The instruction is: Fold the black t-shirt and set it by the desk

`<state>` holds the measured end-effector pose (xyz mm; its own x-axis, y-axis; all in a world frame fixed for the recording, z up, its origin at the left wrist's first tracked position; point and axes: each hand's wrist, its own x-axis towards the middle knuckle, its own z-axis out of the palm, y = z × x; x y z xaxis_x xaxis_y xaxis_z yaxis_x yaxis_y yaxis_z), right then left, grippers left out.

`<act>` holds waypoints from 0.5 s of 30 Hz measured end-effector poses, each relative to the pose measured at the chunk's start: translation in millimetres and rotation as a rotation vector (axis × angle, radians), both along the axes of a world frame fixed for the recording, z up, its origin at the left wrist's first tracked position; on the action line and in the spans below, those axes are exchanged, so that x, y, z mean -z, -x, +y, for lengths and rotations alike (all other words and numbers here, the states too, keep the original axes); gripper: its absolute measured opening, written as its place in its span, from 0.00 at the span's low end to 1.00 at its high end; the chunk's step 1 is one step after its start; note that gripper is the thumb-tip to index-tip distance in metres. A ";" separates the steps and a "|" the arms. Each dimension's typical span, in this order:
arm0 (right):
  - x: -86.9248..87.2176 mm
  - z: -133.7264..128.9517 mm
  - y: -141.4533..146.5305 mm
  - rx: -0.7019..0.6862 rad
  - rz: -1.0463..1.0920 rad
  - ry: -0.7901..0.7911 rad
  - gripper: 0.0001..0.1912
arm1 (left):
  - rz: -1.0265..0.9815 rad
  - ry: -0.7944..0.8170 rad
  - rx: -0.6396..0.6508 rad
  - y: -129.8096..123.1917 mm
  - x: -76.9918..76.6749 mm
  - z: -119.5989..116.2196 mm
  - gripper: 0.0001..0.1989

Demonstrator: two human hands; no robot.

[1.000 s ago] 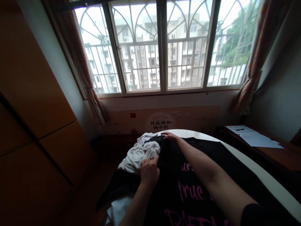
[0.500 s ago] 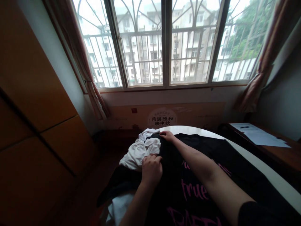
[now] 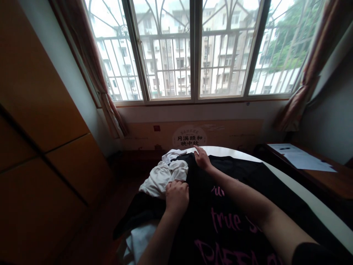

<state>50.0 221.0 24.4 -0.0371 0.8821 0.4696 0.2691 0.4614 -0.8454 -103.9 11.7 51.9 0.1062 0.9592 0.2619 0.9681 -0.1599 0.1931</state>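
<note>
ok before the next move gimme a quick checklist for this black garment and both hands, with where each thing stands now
1. Black garment laid on the white table: ok, it covers much of the top.
2. Pink lettering facing up: ok, though the right arm hides part of it.
3. Left hand at the garment's left edge: ok, fingers curled; whether they pinch fabric, cannot tell.
4. Right hand touching the fabric: cannot tell; it is at the far edge, fingers extended.
5. White clothes well apart from the garment: not ok, they lie bunched right by its left edge.
6. Near edge flat: cannot tell, it is out of frame.
</note>
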 end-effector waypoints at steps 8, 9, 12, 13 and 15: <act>36.1 -99.8 -39.1 -0.197 -0.490 -0.013 0.32 | -0.007 -0.051 -0.008 -1.0 -5.9 -4.0 0.13; 40.9 -109.6 -41.8 -0.212 -0.563 0.005 0.33 | -0.001 -0.068 0.006 -2.3 -8.0 -5.6 0.13; 48.5 -125.1 -48.3 -0.238 -0.729 0.050 0.34 | 0.036 -0.084 0.171 -10.3 -9.6 -9.9 0.15; 49.3 -126.2 -50.0 -0.245 -0.775 0.063 0.35 | 0.054 -0.062 0.267 -14.2 -7.7 -10.7 0.16; 49.9 -124.9 -52.7 -0.268 -0.862 0.078 0.35 | 0.097 0.011 0.434 -22.7 -0.2 -11.3 0.17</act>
